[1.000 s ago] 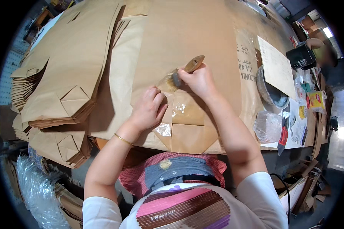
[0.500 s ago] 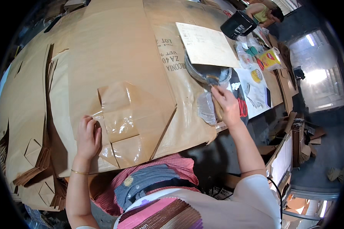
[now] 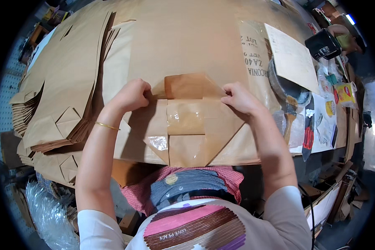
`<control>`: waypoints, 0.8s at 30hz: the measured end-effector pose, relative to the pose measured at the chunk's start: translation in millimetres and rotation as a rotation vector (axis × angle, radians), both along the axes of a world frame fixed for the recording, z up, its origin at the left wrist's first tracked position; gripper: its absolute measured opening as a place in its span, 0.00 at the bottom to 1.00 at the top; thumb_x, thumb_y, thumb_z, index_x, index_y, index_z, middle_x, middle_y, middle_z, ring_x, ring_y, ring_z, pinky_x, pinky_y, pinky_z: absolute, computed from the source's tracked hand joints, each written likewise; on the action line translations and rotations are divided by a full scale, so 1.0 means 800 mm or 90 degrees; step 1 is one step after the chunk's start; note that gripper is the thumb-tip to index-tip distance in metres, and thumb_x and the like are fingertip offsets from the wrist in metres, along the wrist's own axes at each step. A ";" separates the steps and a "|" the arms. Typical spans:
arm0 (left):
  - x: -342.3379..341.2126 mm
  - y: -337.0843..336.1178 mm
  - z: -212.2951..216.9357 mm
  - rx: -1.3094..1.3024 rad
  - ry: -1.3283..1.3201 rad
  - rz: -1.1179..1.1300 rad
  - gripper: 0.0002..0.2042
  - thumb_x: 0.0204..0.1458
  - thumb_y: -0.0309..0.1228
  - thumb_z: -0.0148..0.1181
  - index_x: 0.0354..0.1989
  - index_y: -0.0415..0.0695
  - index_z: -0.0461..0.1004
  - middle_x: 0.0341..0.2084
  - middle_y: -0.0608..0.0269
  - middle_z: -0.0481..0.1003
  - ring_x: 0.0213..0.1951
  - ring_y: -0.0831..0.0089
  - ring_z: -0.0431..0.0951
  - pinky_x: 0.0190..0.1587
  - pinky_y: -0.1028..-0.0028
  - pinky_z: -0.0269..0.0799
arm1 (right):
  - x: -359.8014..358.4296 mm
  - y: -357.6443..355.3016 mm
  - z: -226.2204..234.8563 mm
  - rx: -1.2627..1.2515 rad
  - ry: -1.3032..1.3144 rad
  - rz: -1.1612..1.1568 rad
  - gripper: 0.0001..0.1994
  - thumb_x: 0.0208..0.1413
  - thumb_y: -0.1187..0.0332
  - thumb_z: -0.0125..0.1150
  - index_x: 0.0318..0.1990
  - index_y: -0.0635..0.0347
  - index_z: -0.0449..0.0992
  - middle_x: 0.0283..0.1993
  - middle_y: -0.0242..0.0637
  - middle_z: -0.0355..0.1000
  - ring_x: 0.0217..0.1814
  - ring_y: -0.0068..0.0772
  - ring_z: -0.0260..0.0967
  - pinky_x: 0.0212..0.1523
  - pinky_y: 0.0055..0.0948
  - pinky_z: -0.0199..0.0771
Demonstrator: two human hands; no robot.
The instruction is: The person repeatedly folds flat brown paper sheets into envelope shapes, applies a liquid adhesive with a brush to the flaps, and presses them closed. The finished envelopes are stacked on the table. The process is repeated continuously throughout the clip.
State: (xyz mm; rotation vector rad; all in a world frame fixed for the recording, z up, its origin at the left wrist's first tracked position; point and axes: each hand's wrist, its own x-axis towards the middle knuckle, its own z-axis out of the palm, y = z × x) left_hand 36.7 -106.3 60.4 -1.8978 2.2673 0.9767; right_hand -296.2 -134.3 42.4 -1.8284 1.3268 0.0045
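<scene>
A large brown kraft paper bag [image 3: 185, 50] lies flat in front of me, with its folded bottom toward me. Wet, shiny glue [image 3: 184, 116] coats the middle of that bottom and a side corner. Its far flap [image 3: 188, 85] stands partly raised. My left hand [image 3: 134, 95] pinches the flap's left corner, and my right hand [image 3: 238, 98] pinches the right corner, fingers closed on the paper. To the right, a brush [image 3: 290, 118] with a wooden handle rests by the rim of a grey bowl [image 3: 280, 81], out of my hands.
Stacks of folded paper bags [image 3: 66, 91] lie to the left. A pale board [image 3: 293, 58] partly covers the bowl. Red-handled scissors [image 3: 308, 137], a yellow package [image 3: 345, 95] and a black container [image 3: 323, 44] are on the right. A person [image 3: 345, 37] is beyond them.
My right hand has let go of the brush by the bowl and come back to the bag. Both hands now grip the far flap, which has lifted. The view has swung left.
</scene>
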 end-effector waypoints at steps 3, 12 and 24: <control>-0.005 0.034 -0.010 -0.224 -0.059 -0.090 0.09 0.34 0.20 0.61 0.28 0.39 0.77 0.27 0.54 0.75 0.33 0.57 0.76 0.35 0.65 0.73 | -0.013 0.024 -0.012 -0.302 -0.012 0.171 0.14 0.45 0.72 0.61 0.41 0.68 0.74 0.35 0.43 0.71 0.41 0.46 0.70 0.36 0.39 0.74; -0.033 0.153 -0.019 -0.383 -0.162 -0.228 0.24 0.47 0.24 0.51 0.57 0.39 0.68 0.59 0.46 0.65 0.64 0.55 0.62 0.65 0.60 0.56 | -0.004 0.133 0.004 -0.514 0.081 0.328 0.25 0.47 0.79 0.48 0.57 0.66 0.67 0.59 0.48 0.66 0.58 0.48 0.67 0.55 0.36 0.70; 0.002 0.143 -0.042 -0.094 0.256 -0.181 0.20 0.40 0.20 0.49 0.45 0.43 0.73 0.65 0.50 0.60 0.69 0.45 0.48 0.69 0.49 0.38 | -0.025 0.208 -0.036 -0.480 -0.009 0.096 0.22 0.37 0.79 0.54 0.47 0.65 0.71 0.45 0.47 0.69 0.50 0.49 0.67 0.52 0.42 0.69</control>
